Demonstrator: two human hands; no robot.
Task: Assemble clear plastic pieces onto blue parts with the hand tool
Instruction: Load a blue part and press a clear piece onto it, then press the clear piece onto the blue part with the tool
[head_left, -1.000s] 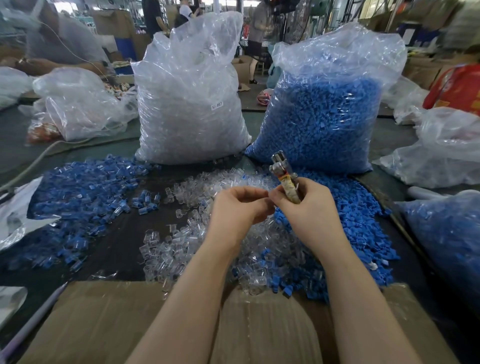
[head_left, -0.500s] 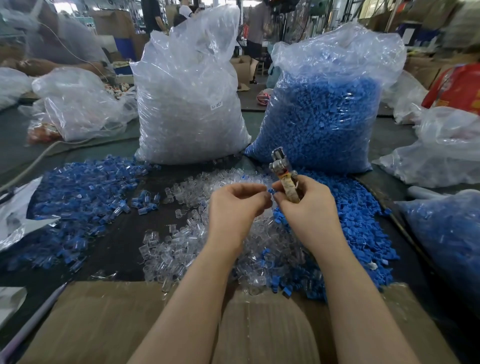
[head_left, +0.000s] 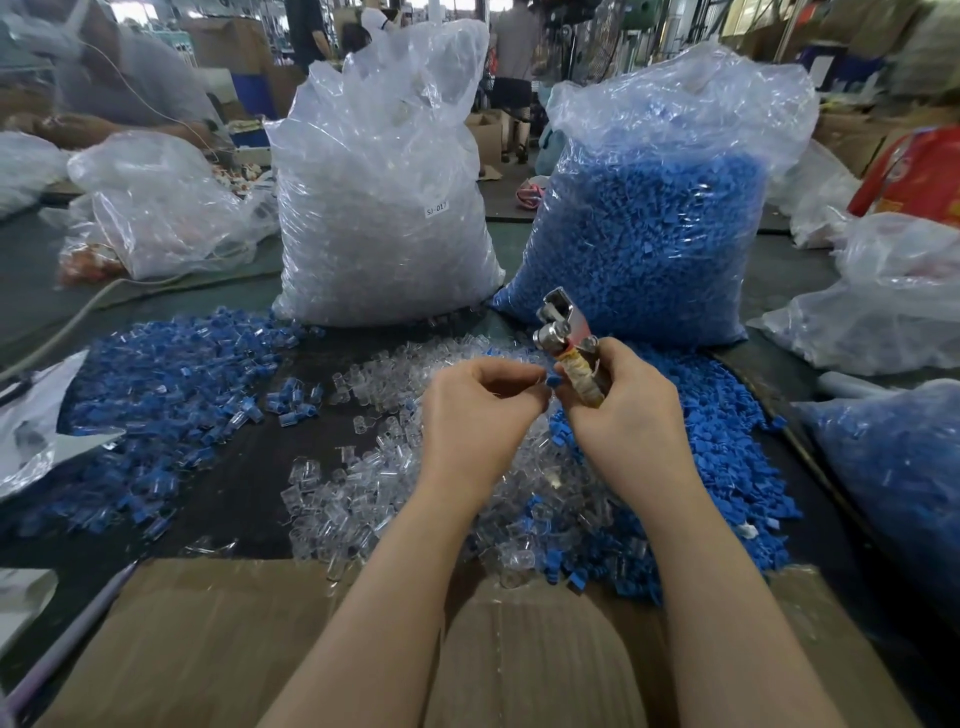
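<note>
My right hand grips a metal hand tool by its tape-wrapped handle, jaws pointing up. My left hand pinches a small blue part right beside the tool's handle, fingertips curled over it. Whether a clear piece is on the part is hidden by the fingers. Below both hands lies a heap of loose clear plastic pieces. Loose blue parts are piled to the right of it. Assembled blue-and-clear pieces are spread over the table at the left.
A tall bag of clear pieces and a bag of blue parts stand behind the heaps. More plastic bags lie at the right and left. A cardboard box flap sits at the near edge. A person sits at the far left.
The tool has tipped slightly left and my hands have drawn a little apart; the blue part now shows between my left fingertips and the tool handle.
</note>
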